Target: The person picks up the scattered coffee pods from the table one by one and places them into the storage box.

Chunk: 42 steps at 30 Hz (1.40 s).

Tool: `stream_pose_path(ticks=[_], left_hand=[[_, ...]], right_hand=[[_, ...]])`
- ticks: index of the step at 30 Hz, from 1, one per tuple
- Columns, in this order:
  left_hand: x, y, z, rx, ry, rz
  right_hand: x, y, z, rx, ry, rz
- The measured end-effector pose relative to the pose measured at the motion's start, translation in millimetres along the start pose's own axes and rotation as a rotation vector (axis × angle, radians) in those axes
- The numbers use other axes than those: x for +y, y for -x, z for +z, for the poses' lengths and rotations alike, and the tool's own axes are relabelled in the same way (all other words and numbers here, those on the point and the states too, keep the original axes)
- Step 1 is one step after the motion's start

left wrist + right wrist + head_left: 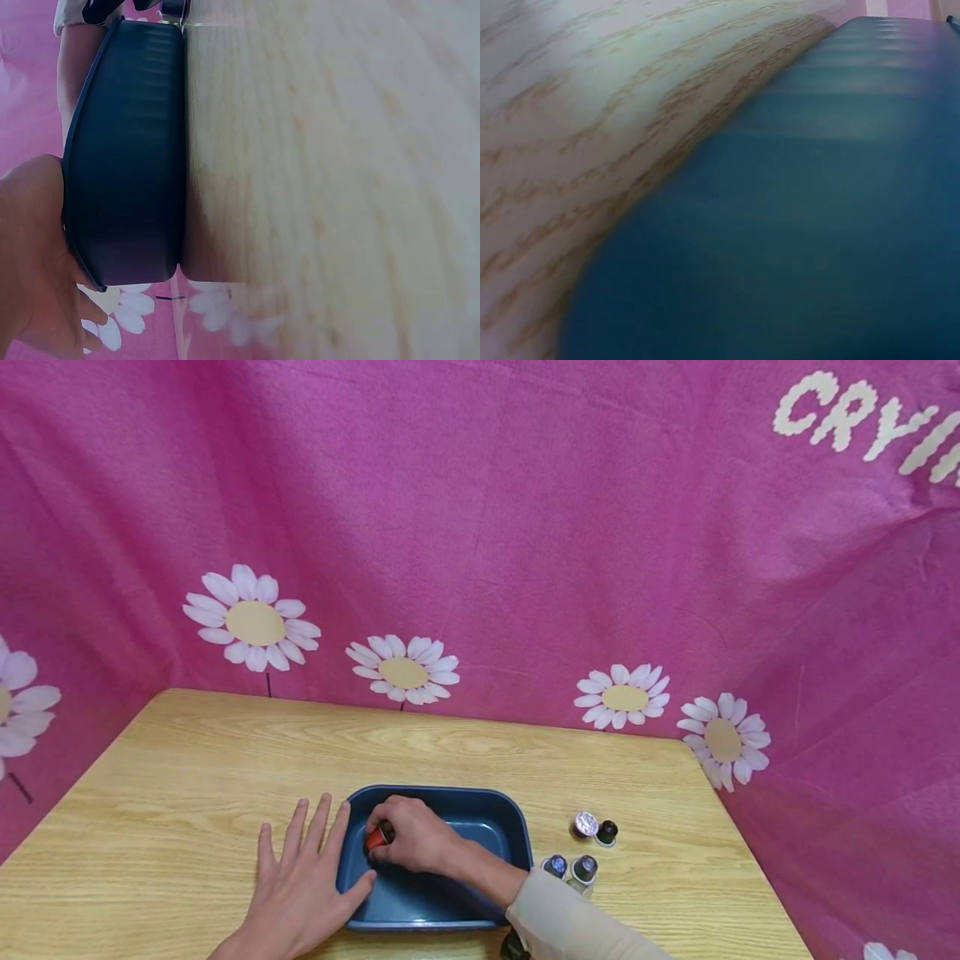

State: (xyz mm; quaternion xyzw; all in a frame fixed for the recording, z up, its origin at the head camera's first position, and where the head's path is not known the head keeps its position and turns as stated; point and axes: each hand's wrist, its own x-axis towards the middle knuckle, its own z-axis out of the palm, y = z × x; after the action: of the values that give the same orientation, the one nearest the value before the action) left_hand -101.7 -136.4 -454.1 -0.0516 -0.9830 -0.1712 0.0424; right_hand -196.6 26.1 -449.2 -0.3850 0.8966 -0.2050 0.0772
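A dark blue rectangular tub [420,906] stands on the table. Inside it, near the left wall, my right hand [412,837] pinches a red coffee capsule [377,838]; a dark patch shows beside the red, partly hidden by the fingers. My left hand [303,881] lies with spread, straight fingers against the tub's left rim, its thumb over the edge. From the left wrist, the tub's outer wall [127,157] appears with the left hand [34,240] touching the rim. The right wrist view holds only the tub's outer side [795,225] and the tabletop; the right hand is out of it.
Right of the tub stand several coffee capsules: a silver-lidded one [585,824], a black one [607,833], a blue one [555,865] and a dark one [584,867]. A black object [513,946] lies partly under the right sleeve. A pink flowered cloth [495,543] hangs behind the wooden table [187,793].
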Motion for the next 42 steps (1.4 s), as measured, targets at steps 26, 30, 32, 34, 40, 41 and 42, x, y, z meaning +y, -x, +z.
stream_pose_path(ticks=[26, 30, 32, 34, 40, 41, 42], left_hand=[[1.5, -2.1, -2.6, -0.066, -0.004, -0.028], [1.6, -1.3, -2.2, -0.045, 0.000, -0.024], [1.6, -1.3, -1.6, -0.036, 0.001, -0.022], [1.7, -1.1, -1.3, -0.033, 0.002, -0.021], [1.4, -1.1, -1.1, -0.038, 0.001, -0.020], [1.3, -1.1, -1.1, -0.041, 0.002, -0.020], [1.3, -1.0, -1.2, -0.044, 0.002, -0.021]], right_hand=[[-5.0, 15.7, -39.2, -0.048, -0.023, 0.009], [-2.4, 28.4, -58.7, -0.012, -0.105, 0.038], [1.5, 36.2, -68.0, 0.025, -0.149, 0.038], [6.7, 45.5, -77.1, 0.061, -0.192, 0.034], [27.8, 76.3, -103.8, 0.132, -0.309, 0.063], [31.8, 81.3, -107.9, 0.148, -0.315, 0.072], [36.0, 86.4, -111.6, 0.168, -0.328, 0.082]])
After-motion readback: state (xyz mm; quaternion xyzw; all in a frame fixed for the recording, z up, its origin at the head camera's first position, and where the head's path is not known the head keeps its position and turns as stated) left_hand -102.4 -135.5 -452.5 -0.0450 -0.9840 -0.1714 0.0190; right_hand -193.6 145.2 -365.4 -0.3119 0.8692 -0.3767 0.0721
